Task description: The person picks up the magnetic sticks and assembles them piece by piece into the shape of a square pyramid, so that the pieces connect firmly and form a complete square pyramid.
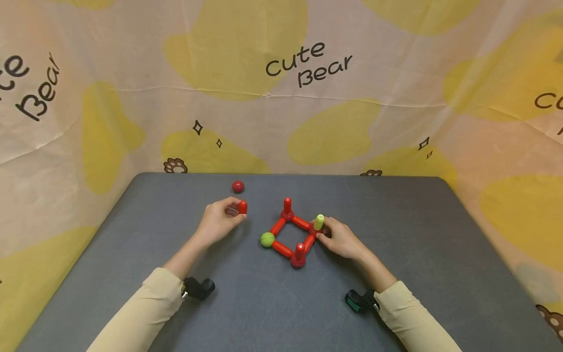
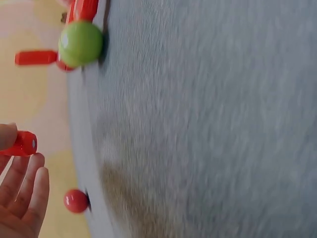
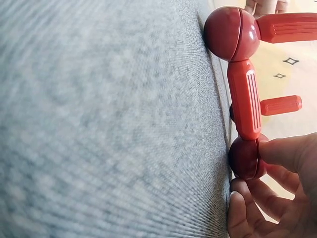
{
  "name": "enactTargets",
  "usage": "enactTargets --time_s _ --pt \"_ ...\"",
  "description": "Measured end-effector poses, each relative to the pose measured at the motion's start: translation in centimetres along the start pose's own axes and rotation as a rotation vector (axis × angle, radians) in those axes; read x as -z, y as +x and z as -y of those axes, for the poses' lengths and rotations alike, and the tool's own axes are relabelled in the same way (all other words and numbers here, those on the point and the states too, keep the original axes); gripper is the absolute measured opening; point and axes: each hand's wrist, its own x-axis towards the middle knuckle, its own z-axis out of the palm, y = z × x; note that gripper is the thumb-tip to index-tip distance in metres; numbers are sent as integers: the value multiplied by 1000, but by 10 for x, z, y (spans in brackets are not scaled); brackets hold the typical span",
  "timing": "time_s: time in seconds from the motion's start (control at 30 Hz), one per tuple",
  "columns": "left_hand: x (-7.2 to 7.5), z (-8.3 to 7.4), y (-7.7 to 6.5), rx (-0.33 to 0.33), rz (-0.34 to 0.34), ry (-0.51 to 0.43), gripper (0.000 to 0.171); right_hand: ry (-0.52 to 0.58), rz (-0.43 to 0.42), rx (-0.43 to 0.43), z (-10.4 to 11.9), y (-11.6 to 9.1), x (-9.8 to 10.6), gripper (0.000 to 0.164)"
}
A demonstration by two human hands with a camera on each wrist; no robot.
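A short red rod (image 1: pixel 243 207) is pinched upright between the thumb and fingers of my left hand (image 1: pixel 218 218), raised over the table left of a square frame. Red rods (image 1: pixel 301 223) form the frame's four sides, joined by balls at the corners. My right hand (image 1: pixel 344 238) grips the dark red ball (image 3: pixel 243 157) at the right corner, from which a yellow-green rod (image 1: pixel 319 222) stands up. Red upright rods rise from the far ball (image 1: pixel 287 215) and the near ball (image 1: pixel 297 261). The left corner's green ball (image 1: pixel 267 239) bears no upright.
A loose red ball (image 1: pixel 238 186) lies near the table's back edge, just beyond my left hand. The grey table (image 1: pixel 396 210) meets a patterned cloth (image 1: pixel 246 117) at the back and sides. Black wrist mounts (image 1: pixel 199 288) hang by both sleeves.
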Motion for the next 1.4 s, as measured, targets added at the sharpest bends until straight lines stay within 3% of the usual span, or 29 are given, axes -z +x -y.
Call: enactTargets --time_s 0.63,1.13,1.27,1.4 --pt "-30 -23 -18 -115 163 -104 17 -3 5 -9 0 1 -1 29" --pt "-40 -22 -19 -129 171 -111 18 -6 -6 -3 0 0 -2 30" --pt "-40 -21 -20 -125 177 -109 21 -12 -23 -40 1 -2 -2 33" --pt "-39 -19 -21 -126 181 -94 22 5 -66 -140 6 -7 -1 37"
